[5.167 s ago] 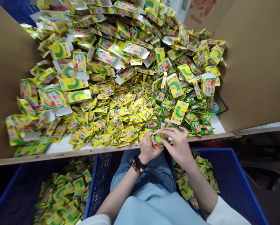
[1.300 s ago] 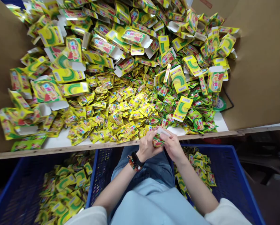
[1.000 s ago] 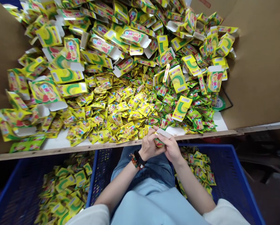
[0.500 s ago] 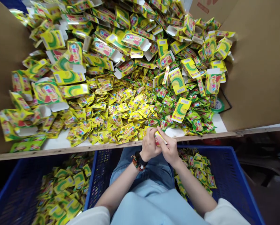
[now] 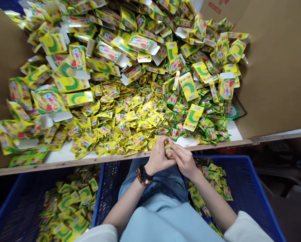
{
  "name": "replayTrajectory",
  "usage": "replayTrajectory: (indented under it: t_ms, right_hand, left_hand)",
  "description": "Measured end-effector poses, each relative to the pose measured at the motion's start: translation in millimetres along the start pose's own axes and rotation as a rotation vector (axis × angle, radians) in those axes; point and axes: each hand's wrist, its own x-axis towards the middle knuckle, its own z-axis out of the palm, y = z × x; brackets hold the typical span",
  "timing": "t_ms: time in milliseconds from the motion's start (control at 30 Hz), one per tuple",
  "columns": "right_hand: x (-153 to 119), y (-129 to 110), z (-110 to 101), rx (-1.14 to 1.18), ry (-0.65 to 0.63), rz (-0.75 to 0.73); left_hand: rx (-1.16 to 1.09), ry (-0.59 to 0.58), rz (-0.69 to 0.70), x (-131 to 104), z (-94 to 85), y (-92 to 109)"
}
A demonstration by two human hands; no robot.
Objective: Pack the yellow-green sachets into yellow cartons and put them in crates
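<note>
At the table's front edge, my left hand (image 5: 159, 155) and my right hand (image 5: 185, 159) meet around a small yellow and green candy box (image 5: 169, 153). Fingers of both hands are closed on it, and they hide most of it. Beads and a black band circle my left wrist. Just beyond my hands lies a heap of small yellow candy packets (image 5: 137, 117), with green candy packets (image 5: 211, 129) to its right. One flat yellow box (image 5: 193, 117) rests on top of the green packets.
Open-ended cardboard boxes (image 5: 112, 53) are piled behind the packets. Cardboard walls (image 5: 276, 74) flank the table. Below its wooden edge (image 5: 72, 164) stand a left blue crate (image 5: 11, 205) and a right blue crate (image 5: 258, 198), both holding yellow boxes. A tape roll (image 5: 232, 112) lies at right.
My hands have shifted slightly around the candy box, and more of its printed face shows between them. The whole view has drifted a little to the left.
</note>
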Motion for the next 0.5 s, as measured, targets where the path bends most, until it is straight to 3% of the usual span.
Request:
replayTrajectory:
  t_ms: [133, 200, 300, 367, 433, 500]
  right_hand:
    - [-8, -14, -15, 0.104, 0.021, -0.223]
    - [-9, -22, -20, 0.095, 0.072, -0.286]
    - [-10, -26, -24, 0.038, 0.156, -0.306]
    - [-12, -23, -26, 0.027, 0.168, -0.317]
    - [-14, -19, -29, 0.036, 0.156, -0.305]
    - [-16, -15, -31, 0.055, 0.14, -0.262]
  left_hand:
    - [-0.185, -0.299, -0.151, -3, -28.3, 21]
    - [-0.175, -0.234, -0.089, -5, -35.7, 26]
    - [-0.075, 0.019, 0.05, -6, -40.2, 30]
    - [-0.03, 0.095, 0.101, -4, -43.7, 31]
    - [-0.021, 0.06, 0.102, -1, -49.9, 33]
    - [-0.039, -0.066, 0.069, 2, -58.1, 36]
